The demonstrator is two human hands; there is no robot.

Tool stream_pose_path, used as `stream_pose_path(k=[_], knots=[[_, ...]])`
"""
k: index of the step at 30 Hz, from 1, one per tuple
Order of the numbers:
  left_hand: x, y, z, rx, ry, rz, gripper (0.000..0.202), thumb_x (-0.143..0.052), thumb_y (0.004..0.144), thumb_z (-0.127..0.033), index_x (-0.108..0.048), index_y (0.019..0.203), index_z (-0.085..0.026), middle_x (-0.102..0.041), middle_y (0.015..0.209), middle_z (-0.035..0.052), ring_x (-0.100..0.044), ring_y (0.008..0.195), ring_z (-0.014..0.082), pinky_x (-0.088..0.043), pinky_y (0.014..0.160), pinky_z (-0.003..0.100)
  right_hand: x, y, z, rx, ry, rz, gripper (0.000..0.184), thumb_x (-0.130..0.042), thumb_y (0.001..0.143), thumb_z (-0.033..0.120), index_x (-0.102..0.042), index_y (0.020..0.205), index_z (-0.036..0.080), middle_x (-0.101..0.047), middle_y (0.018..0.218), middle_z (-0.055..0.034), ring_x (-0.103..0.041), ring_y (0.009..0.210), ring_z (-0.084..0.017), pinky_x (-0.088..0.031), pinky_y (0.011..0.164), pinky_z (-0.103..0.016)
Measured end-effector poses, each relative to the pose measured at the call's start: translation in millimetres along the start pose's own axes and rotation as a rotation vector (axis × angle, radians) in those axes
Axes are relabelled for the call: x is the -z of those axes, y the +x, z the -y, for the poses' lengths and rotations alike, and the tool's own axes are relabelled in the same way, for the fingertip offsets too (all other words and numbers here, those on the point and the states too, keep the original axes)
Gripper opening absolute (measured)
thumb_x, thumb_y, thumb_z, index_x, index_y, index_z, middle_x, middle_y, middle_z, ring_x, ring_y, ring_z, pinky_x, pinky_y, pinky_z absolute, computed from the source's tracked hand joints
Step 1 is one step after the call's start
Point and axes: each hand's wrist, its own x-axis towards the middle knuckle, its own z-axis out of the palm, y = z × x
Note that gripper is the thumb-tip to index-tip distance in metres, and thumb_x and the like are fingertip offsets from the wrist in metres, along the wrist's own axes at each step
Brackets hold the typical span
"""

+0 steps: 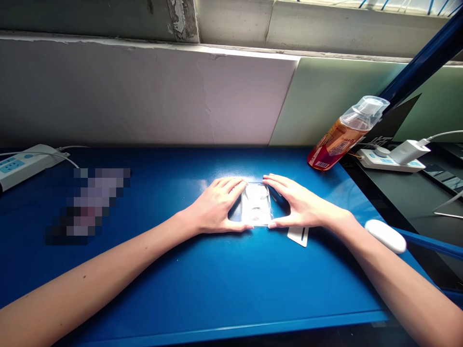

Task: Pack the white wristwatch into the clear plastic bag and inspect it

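Note:
A small, flat white card-like piece in a shiny transparent cover (pixel 256 205) lies on the blue table, bright with glare. My left hand (pixel 220 207) holds its left side, fingertips at the far corner and thumb at the near edge. Its right side is held the same way by my right hand (pixel 298 200), thumb at the near corner and fingers at the far one. Partly under my right hand lies a white card with a slot (pixel 299 236). Glare hides the print on the covered piece.
A spray bottle (pixel 345 135) of reddish liquid stands at the back right. By my right forearm is a white rounded case (pixel 385 236). Power strips lie left (pixel 27 164) and right (pixel 390 161). A blurred-out object (pixel 94 202) lies left. The blue table (pixel 217 299) meets a wall behind.

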Motion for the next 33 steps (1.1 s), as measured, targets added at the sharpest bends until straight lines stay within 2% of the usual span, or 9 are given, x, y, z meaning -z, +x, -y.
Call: stream_pose_path(k=[5,15,23,27,33], knots=[[0.1,0.1,0.1,-0.005,0.017,-0.002,0.099,-0.058,0.077,-0.077,-0.044,0.145,-0.006,-0.048,0.146,0.0255,-0.046,0.132,0.0411,-0.037,0.11,0.053,0.1,-0.5,0.7,-0.001,0.018,-0.016,0.113,-0.071,0.066,0.076,-0.036,0.153,0.013,-0.037,0.157,-0.0233,-0.032,0.146,-0.041,-0.035,0.116,-0.059],[-0.2,-0.6,0.1,-0.026,-0.009,-0.035,0.097,-0.06,0.076,-0.076,-0.045,0.141,-0.006,-0.053,0.139,0.0245,-0.048,0.129,0.0401,-0.037,0.11,0.053,1.9,0.7,2.6,0.014,-0.001,-0.011,0.112,-0.07,0.066,0.077,-0.038,0.151,0.011,-0.04,0.155,-0.0239,-0.034,0.146,-0.041,-0.036,0.116,-0.057],[0.3,-1.4,0.6,-0.062,0.001,-0.023,0.084,-0.056,0.084,-0.064,-0.044,0.141,-0.004,-0.049,0.142,0.026,-0.043,0.135,0.0402,-0.036,0.113,0.052,2.0,0.1,2.8,0.018,-0.014,-0.015,0.112,-0.069,0.066,0.078,-0.038,0.151,0.011,-0.038,0.156,-0.0245,-0.034,0.146,-0.041,-0.037,0.115,-0.058],[-0.3,-1.6,0.1,-0.038,-0.007,-0.012,0.089,-0.057,0.082,-0.066,-0.041,0.144,-0.003,-0.046,0.145,0.0268,-0.04,0.138,0.0425,-0.035,0.114,0.054,3.8,-0.8,2.2,0.022,0.001,-0.013,0.114,-0.07,0.067,0.076,-0.033,0.154,0.01,-0.041,0.154,-0.0249,-0.038,0.143,-0.043,-0.038,0.114,-0.059],[-1.1,-1.1,0.3,-0.021,0.025,0.007,0.092,-0.056,0.081,-0.065,-0.039,0.145,0.0,-0.045,0.147,0.0296,-0.038,0.14,0.044,-0.033,0.114,0.056,3.6,0.7,3.7,0.032,-0.036,-0.03,0.111,-0.069,0.068,0.076,-0.04,0.15,0.007,-0.044,0.151,-0.0263,-0.041,0.141,-0.042,-0.04,0.113,-0.056]])
